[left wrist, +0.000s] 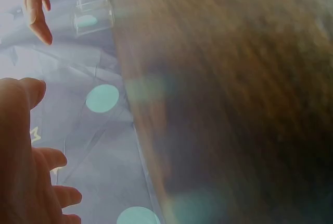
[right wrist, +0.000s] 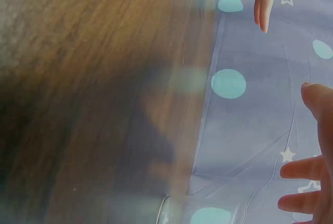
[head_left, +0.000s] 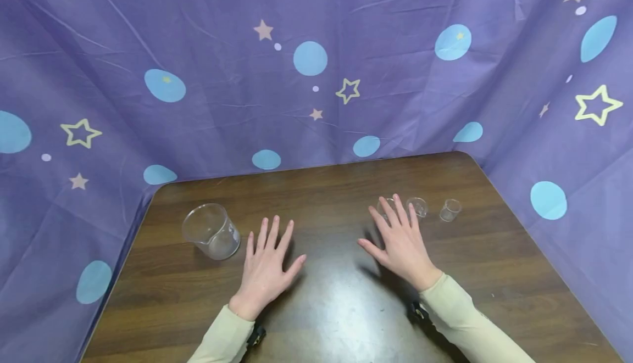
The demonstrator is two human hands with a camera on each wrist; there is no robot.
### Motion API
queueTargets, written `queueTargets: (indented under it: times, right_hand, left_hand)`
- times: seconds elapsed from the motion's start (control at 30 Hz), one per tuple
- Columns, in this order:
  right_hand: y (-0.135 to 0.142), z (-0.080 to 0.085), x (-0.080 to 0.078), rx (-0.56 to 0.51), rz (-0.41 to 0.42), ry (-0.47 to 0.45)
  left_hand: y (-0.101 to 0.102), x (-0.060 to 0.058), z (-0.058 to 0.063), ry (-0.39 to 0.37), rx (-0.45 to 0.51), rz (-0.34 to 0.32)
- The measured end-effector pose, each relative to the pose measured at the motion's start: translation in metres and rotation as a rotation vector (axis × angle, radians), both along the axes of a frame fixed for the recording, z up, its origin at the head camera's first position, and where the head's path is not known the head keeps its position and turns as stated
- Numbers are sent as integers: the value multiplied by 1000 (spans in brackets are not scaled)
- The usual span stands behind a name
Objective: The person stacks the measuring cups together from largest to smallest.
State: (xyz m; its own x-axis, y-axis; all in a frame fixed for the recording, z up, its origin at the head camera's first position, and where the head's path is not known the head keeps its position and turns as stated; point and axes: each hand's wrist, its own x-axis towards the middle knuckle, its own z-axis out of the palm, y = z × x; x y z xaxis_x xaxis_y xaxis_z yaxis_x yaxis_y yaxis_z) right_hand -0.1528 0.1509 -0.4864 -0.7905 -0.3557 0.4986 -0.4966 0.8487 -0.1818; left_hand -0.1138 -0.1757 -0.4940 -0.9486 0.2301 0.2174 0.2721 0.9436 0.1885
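Note:
Palm down with fingers spread, my left hand [head_left: 266,272] hovers over the table, holding nothing. Just left of it stands a large clear glass beaker [head_left: 211,232] with a pale marking on its side. My right hand [head_left: 403,245] is likewise spread and bare, its fingertips in front of small clear glass vessels. One small glass [head_left: 386,207] is partly hidden behind those fingers. Beside it is a second small glass [head_left: 418,207], also partly covered by a finger. Farther right stands a third small glass [head_left: 450,210], fully visible. In the left wrist view the small glasses [left wrist: 94,15] appear in a row.
The brown wood-grain table [head_left: 326,204] has rounded far corners. A purple curtain [head_left: 222,50] with stars and blue dots surrounds its back and sides. A dark wrist strap [head_left: 256,334] sits at the left cuff, another strap [head_left: 417,312] at the right cuff.

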Motion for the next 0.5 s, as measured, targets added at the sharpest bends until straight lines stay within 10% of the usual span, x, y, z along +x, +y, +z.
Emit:
queueTargets:
  times: [0.5]
  right_hand:
    - [-18,15,-7,28,81,14]
  left_hand:
    - [1,4,2,-8,38,-20]
